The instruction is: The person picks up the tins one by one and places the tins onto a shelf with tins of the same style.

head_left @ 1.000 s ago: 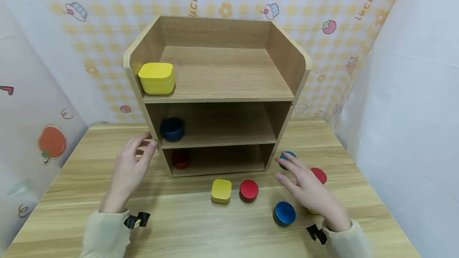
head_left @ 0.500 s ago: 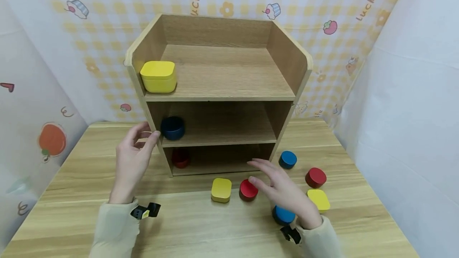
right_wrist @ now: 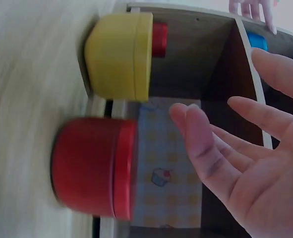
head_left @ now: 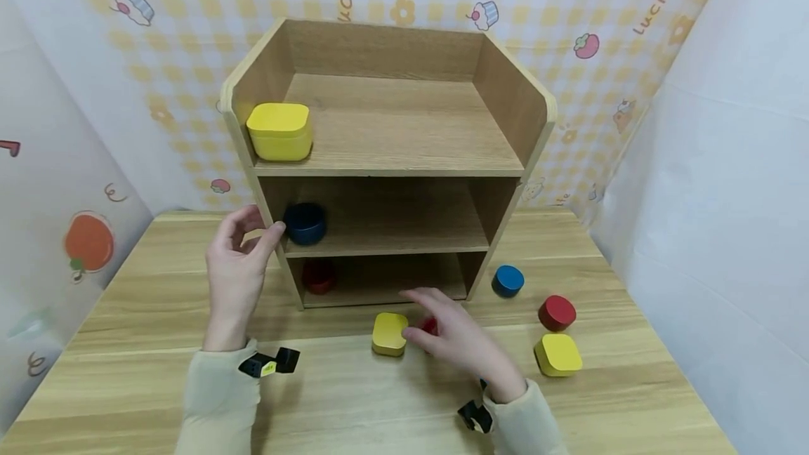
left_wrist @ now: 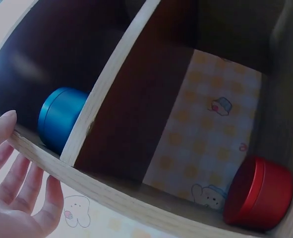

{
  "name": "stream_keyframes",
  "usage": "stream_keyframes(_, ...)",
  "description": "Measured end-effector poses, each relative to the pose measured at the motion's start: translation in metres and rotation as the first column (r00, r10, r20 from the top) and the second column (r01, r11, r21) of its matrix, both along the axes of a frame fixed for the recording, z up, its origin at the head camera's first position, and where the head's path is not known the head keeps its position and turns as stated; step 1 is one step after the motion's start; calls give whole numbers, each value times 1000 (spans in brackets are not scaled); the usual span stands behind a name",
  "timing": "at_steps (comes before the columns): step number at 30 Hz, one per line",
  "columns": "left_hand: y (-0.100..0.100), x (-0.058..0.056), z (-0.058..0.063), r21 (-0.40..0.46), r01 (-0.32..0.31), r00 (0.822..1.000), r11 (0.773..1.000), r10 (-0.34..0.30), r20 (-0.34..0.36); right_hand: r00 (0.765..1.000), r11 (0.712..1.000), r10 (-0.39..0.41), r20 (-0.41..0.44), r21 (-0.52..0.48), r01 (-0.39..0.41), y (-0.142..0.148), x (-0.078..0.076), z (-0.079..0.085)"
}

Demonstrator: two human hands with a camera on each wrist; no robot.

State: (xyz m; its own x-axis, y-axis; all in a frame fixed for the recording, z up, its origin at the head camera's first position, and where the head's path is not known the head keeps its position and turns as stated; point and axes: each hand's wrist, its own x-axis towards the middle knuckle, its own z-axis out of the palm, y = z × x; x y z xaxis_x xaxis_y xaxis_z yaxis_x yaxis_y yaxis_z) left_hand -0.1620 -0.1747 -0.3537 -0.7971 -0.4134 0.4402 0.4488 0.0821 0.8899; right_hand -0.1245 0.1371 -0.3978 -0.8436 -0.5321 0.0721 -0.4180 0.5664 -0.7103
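Note:
My left hand (head_left: 237,269) holds the left side panel of a three-level wooden shelf (head_left: 404,125), its thumb at the front edge and its fingers along the outer face. Near that thumb, a blue round tin (left_wrist: 62,116) stands on the middle level. My right hand (head_left: 458,343) hovers before the shelf with fingers spread and nothing held. Beneath it a red round tin (right_wrist: 94,168) is mostly covered in the head view. Just left of its thumb sits a yellow rounded-square tin (head_left: 389,334), apart from the fingers in the right wrist view.
Another yellow tin (head_left: 280,132) stands at the top level's left, and a red tin (left_wrist: 260,193) at the bottom level's left. To the right on the table (head_left: 632,399) are a blue tin (head_left: 508,281), a red tin (head_left: 557,312) and a yellow tin (head_left: 558,354).
My right hand has swept left from the right-hand tins to above the red tin near the yellow one. My left hand has moved slightly up and closer against the shelf's side.

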Motion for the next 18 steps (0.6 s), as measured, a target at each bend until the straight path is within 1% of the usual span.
stream_keyframes(3, -1, 0, 0, 35, 15, 1000, 999, -15, -10, 1000, 999, 2, 22, 47, -3, -8, 0, -4)
stream_keyframes(5, -1, -1, -1, 52, 26, 1000, 998, -26, -14, 999, 996, -15, 41, 84, 11, -11, 0, -6)
stream_keyframes(10, -3, -1, 0, 57, 33, 999, 998, -32, -14, 995, 989, -51, 89, 146, 37, -21, 0, -9)
stream_keyframes(18, 0, -2, 0, 58, 39, 999, 998, -37, -22, 981, 990, -71, 180, 132, 48, -31, -2, -17)
